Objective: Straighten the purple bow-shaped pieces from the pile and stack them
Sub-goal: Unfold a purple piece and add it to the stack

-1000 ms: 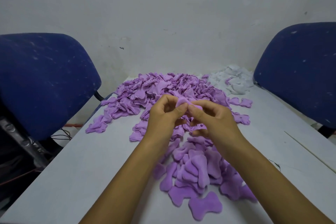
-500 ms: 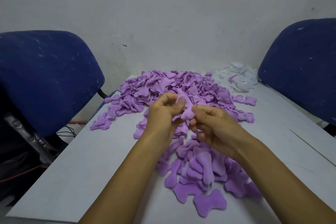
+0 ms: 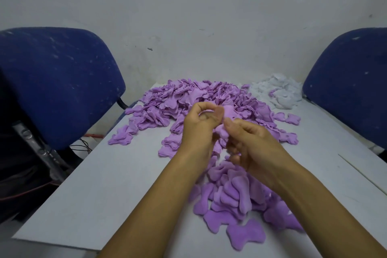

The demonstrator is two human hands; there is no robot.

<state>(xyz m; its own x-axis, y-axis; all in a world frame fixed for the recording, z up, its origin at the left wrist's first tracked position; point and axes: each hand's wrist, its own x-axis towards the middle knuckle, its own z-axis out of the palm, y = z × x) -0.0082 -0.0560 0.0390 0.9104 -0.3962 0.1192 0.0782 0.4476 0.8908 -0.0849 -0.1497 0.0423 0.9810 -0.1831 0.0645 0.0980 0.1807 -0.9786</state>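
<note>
Held purple piece [image 3: 227, 120] mostly behind hands, blue chairs [image 3: 52, 81] cut off by edges — fingertips motion-blurred

Pale grey table [image 3: 104, 190], purple bow-shaped pieces [image 3: 188, 98] piled along it, white pieces [image 3: 280, 92] far right

Both forearms reach forward from the bottom edge and converge toward the middle, bare to the elbow. The left hand [image 3: 200, 126] is raised with its back toward the camera, fingers curled inward, thumb [image 3: 217, 115] lying across them and pressing a purple piece [image 3: 227, 120] against the index finger. The right hand [image 3: 254, 144] sits just beside it and slightly lower, its back turned up and to the right, fingers bent under the palm; its thumb and index finger pinch the same piece from the right side. The two thumbs nearly touch. Both wrists are held off the bench.
</note>
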